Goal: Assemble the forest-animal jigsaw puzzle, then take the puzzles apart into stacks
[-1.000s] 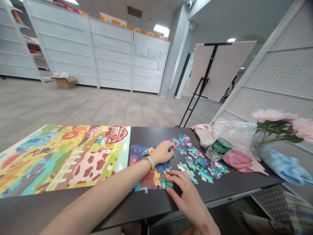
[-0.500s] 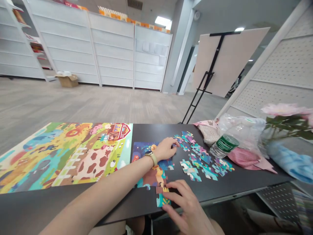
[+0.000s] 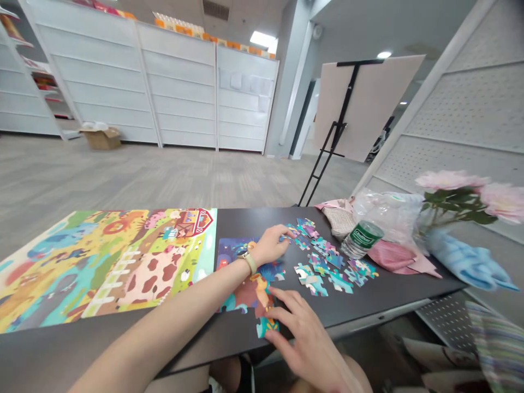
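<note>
Teal jigsaw piece (image 3: 267, 326) sits pinned under the right hand's (image 3: 305, 338) flat fingertips at the tabletop's (image 3: 368, 305) near edge; left hand (image 3: 270, 248), loosely curled, touches loose pieces (image 3: 327, 265) farther back.

Both forearms are bare, with no sleeves in view, and both hands are ungloved. The left hand (image 3: 269, 249) has a watch (image 3: 248, 261) just behind it on the wrist, with a pale greenish band and a small dark face. The right hand (image 3: 305, 338) wears no rings or bands.
</note>
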Available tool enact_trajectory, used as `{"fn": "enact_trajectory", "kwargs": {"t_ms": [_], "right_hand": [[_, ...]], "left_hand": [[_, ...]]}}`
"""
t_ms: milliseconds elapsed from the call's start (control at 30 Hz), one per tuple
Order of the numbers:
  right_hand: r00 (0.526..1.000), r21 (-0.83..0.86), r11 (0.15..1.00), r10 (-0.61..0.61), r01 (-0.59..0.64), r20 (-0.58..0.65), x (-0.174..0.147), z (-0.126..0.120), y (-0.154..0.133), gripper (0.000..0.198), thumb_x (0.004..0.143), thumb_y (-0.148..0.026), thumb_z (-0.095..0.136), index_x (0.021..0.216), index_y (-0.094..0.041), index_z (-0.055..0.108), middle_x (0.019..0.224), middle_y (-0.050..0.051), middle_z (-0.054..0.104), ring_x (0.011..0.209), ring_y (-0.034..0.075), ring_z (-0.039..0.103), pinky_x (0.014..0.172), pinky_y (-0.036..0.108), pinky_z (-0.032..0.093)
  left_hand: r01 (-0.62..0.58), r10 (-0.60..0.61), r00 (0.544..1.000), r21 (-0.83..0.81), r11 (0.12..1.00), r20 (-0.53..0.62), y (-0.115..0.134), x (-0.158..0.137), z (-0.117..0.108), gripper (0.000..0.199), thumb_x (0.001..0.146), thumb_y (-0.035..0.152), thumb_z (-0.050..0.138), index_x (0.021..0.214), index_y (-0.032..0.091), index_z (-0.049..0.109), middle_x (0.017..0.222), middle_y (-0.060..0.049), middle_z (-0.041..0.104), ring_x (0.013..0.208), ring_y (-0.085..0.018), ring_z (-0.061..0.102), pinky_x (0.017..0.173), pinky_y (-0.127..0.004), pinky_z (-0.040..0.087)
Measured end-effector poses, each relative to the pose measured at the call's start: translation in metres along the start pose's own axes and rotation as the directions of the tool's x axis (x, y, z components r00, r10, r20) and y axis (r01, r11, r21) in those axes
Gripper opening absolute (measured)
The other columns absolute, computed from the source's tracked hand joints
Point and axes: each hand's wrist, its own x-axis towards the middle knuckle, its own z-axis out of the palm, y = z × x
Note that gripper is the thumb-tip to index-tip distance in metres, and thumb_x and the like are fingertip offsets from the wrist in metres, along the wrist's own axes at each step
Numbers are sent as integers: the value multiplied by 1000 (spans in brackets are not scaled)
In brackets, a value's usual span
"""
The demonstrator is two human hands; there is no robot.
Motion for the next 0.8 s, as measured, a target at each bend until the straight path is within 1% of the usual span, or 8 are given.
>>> {"fn": "enact_trajectory", "kwargs": {"t_ms": [133, 200, 267, 367, 467, 533, 633, 800], "right_hand": [[994, 67, 997, 34, -27, -103, 1, 7, 11, 40, 92, -26, 60, 132, -31, 60, 145, 6, 52, 128, 24, 50, 107, 42, 46], [976, 106, 992, 81, -61, -204, -4, 5, 25, 46, 95, -27, 55, 141, -28, 51, 143, 8, 54, 129, 24, 51, 106, 41, 47], [920, 132, 983, 167, -128, -355, -13, -2, 45, 42, 98, -26, 48, 139, -24, 51, 137, 10, 58, 126, 23, 54, 102, 41, 49], [784, 125, 961, 272, -245, -559, -32, -19, 76, 28, 95, -21, 44, 117, -21, 62, 120, 11, 66, 114, 24, 59, 97, 43, 49], [731, 111, 947, 305, -302, -611, -46, -32, 101, 22, 85, -11, 43, 80, -22, 62, 97, 8, 69, 99, 24, 62, 89, 42, 50], [724, 106, 938, 323, -329, -609, -50, -36, 112, 23, 78, -7, 42, 68, -23, 55, 87, 6, 69, 92, 23, 63, 84, 40, 51], [724, 65, 927, 330, -368, -606, -48, -37, 119, 23, 78, -8, 42, 74, -22, 60, 95, 7, 70, 99, 24, 63, 90, 43, 50], [864, -69, 945, 261, -320, -431, -34, -21, 85, 32, 89, -23, 53, 119, -23, 66, 130, 9, 65, 123, 27, 55, 105, 51, 42]], "left_hand": [[-54, 55, 998, -17, 998, 37, 30, 3, -32, 22, 88, 13, 52, 102, 18, 68, 106, -4, 71, 101, -18, 64, 93, -29, 49], [-83, 84, 993, -16, 996, 82, 46, -13, -49, 19, 89, 17, 54, 103, 20, 67, 104, -4, 70, 99, -19, 64, 92, -31, 49], [-111, 108, 982, 8, 994, 152, 57, -42, -61, 19, 89, 20, 56, 104, 21, 67, 106, -5, 69, 102, -22, 63, 95, -35, 48], [-105, 38, 953, 210, 972, 301, 57, -93, -69, 26, 90, 26, 58, 116, 25, 64, 123, -6, 64, 116, -26, 57, 104, -41, 43], [-47, -66, 955, 368, 928, 289, 47, -125, -66, 42, 84, 42, 68, 122, 26, 63, 134, -9, 58, 126, -34, 50, 107, -51, 41], [-51, -79, 953, 414, 909, 292, 41, -131, -62, 45, 84, 47, 67, 124, 27, 63, 137, -9, 57, 127, -36, 49, 107, -54, 40], [-71, -65, 956, 440, 895, 286, 35, -128, -58, 39, 90, 46, 59, 124, 28, 65, 136, -9, 59, 127, -35, 51, 107, -54, 42], [-85, -44, 962, 446, 891, 270, 22, -128, -55, 41, 92, 51, 57, 127, 31, 64, 140, -7, 58, 130, -35, 51, 108, -55, 43]]}}
